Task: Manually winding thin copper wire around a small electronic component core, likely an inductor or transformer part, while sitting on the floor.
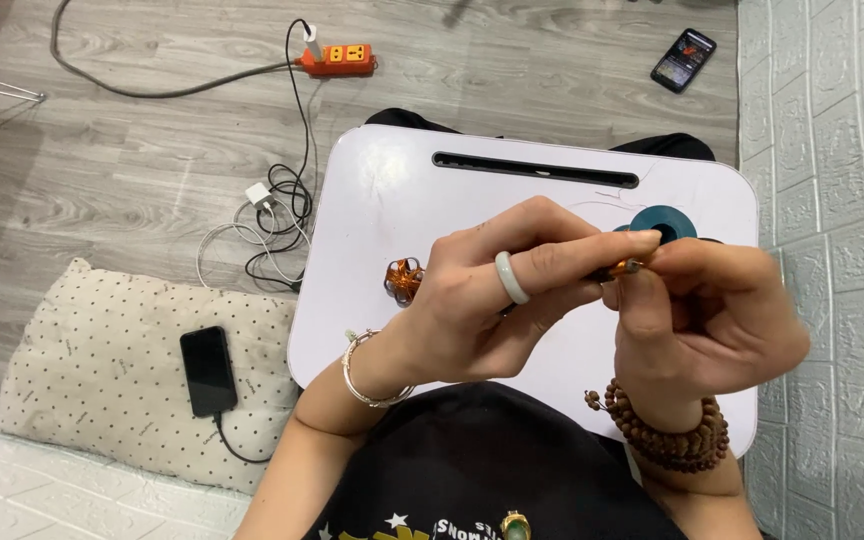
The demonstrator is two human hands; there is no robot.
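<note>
I look down on grey wood-plank flooring [152, 180], with a pale embossed wall panel [842, 200] along the right edge. Over my lap sits a white lap table [392, 200] with rounded corners and a long dark slot [537, 168] near its far side. To the left lies a cream dotted cushion [92, 370] with a black phone [208, 370] plugged in on top. Farther out I see an orange power strip [337, 60], a tangle of black and white cables [272, 225], and a second phone [683, 60] with its screen lit. On the table rest a teal spool [674, 217], partly hidden, and a small orange beaded flower [403, 279].

My left hand [492, 300], wearing a white ring, and my right hand [702, 320], with a brown bead bracelet, meet above the table; both pinch a small dark, orange-tipped piece [624, 268] between the fingertips.
</note>
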